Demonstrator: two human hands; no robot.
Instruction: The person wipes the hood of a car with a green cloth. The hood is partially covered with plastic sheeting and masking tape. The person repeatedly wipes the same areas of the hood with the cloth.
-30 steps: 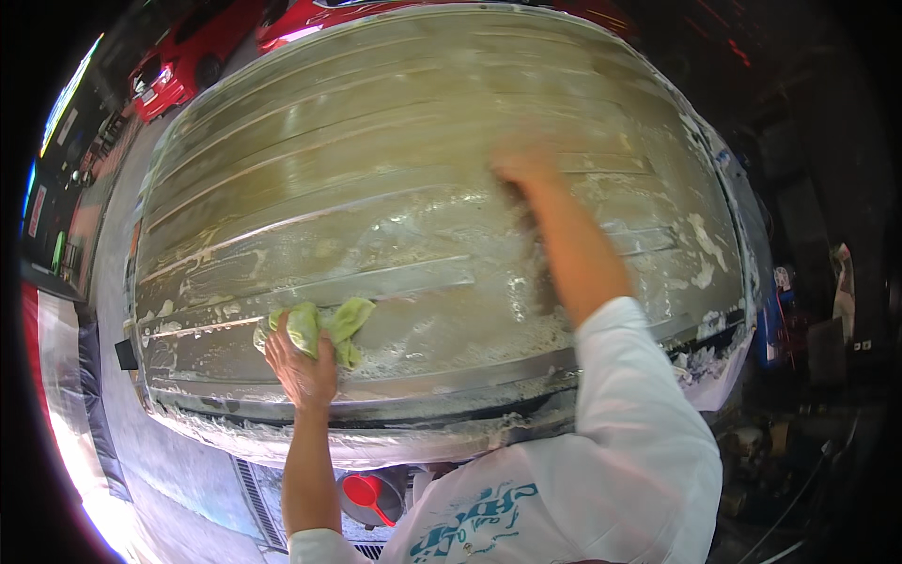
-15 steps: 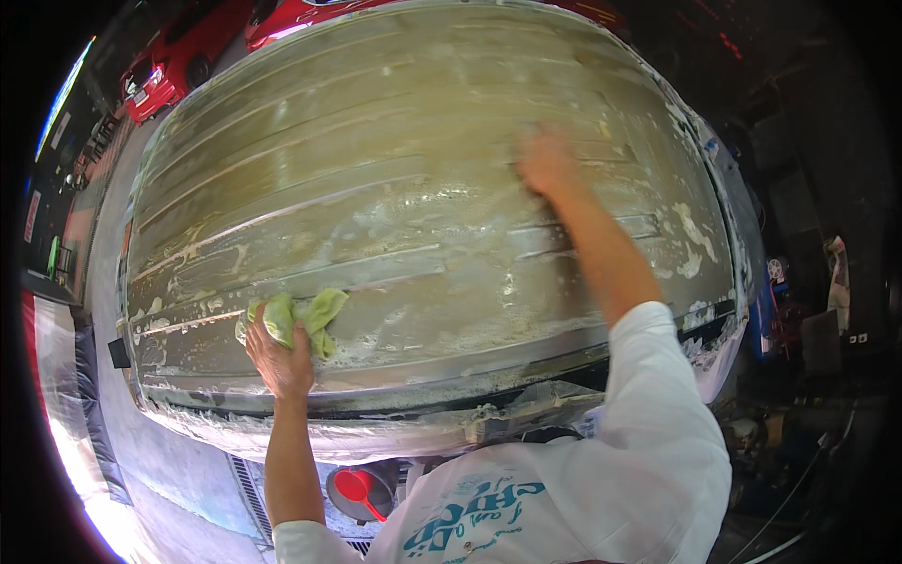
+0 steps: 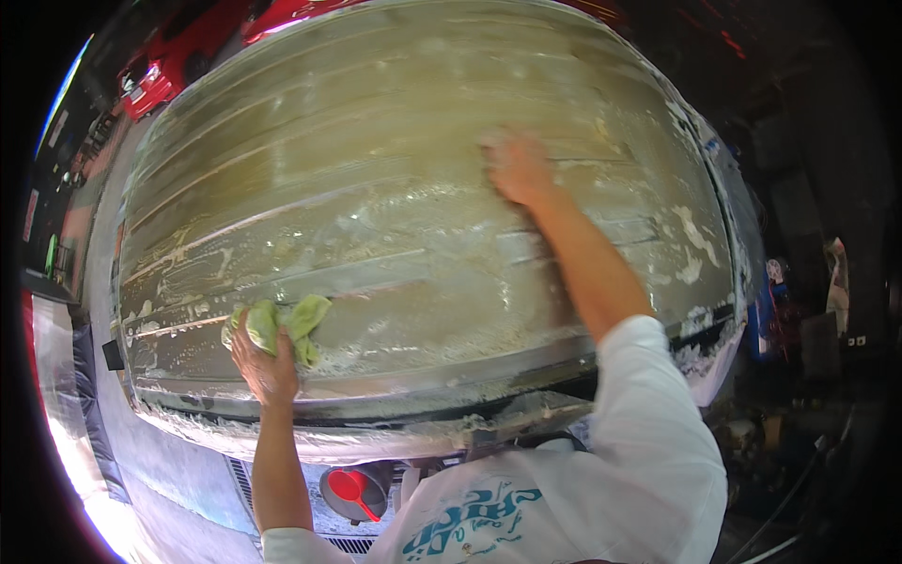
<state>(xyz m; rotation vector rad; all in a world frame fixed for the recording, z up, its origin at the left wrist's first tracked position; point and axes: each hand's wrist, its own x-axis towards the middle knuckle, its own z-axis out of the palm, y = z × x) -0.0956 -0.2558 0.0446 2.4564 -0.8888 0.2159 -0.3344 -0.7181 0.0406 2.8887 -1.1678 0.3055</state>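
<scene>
A broad, ribbed vehicle roof (image 3: 395, 235) stretches out before me, wet and streaked with suds. My left hand (image 3: 266, 367) grips a bunched lime-green cloth (image 3: 299, 324) and presses it on the roof near its front left part. Farther off and right of the middle, my right hand (image 3: 522, 169) is on the wet surface with the arm stretched out. Motion smears its fingers; whether anything lies under them cannot be made out.
Covering sheet (image 3: 310, 444) hangs along the roof's near edge. Below it, a red dipper (image 3: 349, 485) lies in a dark bucket (image 3: 376, 508) on the floor. A red car (image 3: 150, 85) stands at the far left. Dark clutter fills the right side.
My right hand has slid left across the roof. My left hand and the green cloth appear slightly farther left, along with a small shift of the whole view.
</scene>
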